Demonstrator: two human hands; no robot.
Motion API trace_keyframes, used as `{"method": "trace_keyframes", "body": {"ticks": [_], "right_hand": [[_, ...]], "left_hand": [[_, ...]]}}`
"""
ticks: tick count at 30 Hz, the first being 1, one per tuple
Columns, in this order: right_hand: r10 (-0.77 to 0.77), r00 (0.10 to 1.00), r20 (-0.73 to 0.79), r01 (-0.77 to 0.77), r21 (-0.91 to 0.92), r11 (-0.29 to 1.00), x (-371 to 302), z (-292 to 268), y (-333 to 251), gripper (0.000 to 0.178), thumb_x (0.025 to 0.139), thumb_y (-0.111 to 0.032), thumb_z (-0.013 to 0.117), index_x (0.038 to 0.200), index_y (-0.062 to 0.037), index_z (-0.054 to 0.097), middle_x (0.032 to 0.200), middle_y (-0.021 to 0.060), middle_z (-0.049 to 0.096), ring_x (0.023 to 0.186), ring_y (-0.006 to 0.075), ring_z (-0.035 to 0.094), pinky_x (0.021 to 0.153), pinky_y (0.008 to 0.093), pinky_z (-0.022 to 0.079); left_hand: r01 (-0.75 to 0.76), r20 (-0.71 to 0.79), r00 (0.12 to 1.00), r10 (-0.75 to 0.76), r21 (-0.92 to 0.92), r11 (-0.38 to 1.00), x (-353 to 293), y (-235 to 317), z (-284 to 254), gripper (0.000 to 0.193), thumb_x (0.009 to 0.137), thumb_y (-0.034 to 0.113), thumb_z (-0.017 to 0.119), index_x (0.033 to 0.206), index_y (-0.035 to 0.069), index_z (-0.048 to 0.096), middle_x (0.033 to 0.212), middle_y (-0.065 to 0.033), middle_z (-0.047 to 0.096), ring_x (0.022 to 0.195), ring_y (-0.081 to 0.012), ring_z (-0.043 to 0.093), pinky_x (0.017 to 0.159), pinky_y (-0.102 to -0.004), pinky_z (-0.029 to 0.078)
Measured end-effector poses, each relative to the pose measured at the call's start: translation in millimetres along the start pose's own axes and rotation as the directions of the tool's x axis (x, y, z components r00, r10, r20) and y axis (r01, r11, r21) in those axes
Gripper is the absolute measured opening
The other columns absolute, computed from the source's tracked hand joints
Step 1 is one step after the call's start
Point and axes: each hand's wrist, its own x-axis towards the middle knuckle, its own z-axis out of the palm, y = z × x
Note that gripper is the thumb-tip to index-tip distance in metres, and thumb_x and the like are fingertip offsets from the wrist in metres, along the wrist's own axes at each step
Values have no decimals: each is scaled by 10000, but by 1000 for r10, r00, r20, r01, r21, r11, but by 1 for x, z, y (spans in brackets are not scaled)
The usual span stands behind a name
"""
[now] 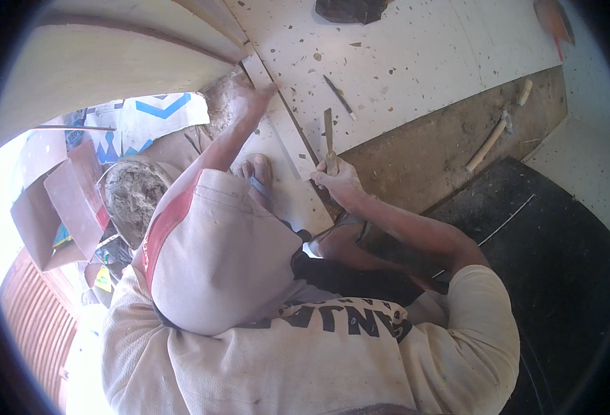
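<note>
A long narrow white strip (284, 124) lies along the edge of the speckled white surface. My left hand (251, 99) rests across its far part, somewhat blurred, with fingers stretched over the strip. Near the strip's close end, my right hand (339, 181) is closed around a narrow flat-bladed tool (328, 135). The blade points away from me, and the fingers hide part of the handle. A dark thin pencil-like stick (339, 97) with a pale end lies beyond the right hand. My sandalled foot (256, 169) shows left of the strip.
Small chips litter the white surface (415, 55). A wooden-handled tool (488, 145) lies on the brown board at right, beside a large black slab (547, 235). At left are a mortar-filled bucket (137, 197), an open cardboard box (62, 200) and a blue-white sack (159, 114). A dark lump (350, 10) sits far ahead.
</note>
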Motion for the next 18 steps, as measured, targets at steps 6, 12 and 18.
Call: {"method": "trace_keyframes", "body": {"ticks": [6, 12, 18], "right_hand": [[-181, 982, 54, 189, -304, 934, 11, -27, -5, 229, 878, -219, 723, 1010, -42, 664, 880, 86, 683, 843, 194, 651, 804, 353, 523], [-251, 961, 118, 277, -423, 863, 37, -47, -53, 330, 877, -283, 731, 1073, -29, 655, 964, 161, 704, 947, 263, 683, 877, 394, 520], [-478, 876, -61, 350, -602, 718, 73, -46, -91, 444, 902, -345, 675, 1205, -25, 618, 1018, 224, 696, 1000, 388, 677, 908, 442, 515]], "left_hand": [[27, 20, 999, -27, -14, 1000, 9, -10, 12, 603, 759, 171, 806, 1232, -74, 522, 1047, -184, 698, 934, -276, 694, 828, -378, 557], [130, 228, 972, -54, -332, 934, 3, -30, 14, 285, 882, 152, 740, 1096, -7, 641, 956, -84, 671, 812, -169, 639, 691, -327, 538], [197, 347, 935, -75, -332, 922, -40, -32, -1, 278, 922, 136, 700, 1131, -37, 641, 1005, -107, 691, 868, -185, 675, 743, -323, 569]]}}
